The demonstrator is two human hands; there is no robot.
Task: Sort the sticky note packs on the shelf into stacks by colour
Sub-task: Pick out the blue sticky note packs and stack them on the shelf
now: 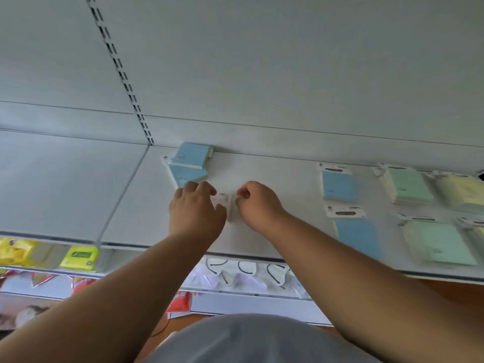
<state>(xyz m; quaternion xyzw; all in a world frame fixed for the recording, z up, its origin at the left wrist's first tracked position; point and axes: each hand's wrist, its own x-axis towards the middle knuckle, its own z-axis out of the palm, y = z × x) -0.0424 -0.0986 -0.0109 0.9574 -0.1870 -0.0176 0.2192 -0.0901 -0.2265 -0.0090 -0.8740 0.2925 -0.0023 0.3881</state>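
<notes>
I see both hands, left [195, 205] and right [255, 203], pinching a pale pack [224, 203]; blue packs [190, 163] lie behind, green packs [408, 187] well right.

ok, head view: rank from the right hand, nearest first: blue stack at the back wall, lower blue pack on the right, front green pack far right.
From the right hand:
1. Blue stack at the back wall, up and to the left, behind the left hand.
2. Lower blue pack, on the right, near the shelf's front. Close to 1, hard to call.
3. Front green pack, far right, clearly farthest.
</notes>
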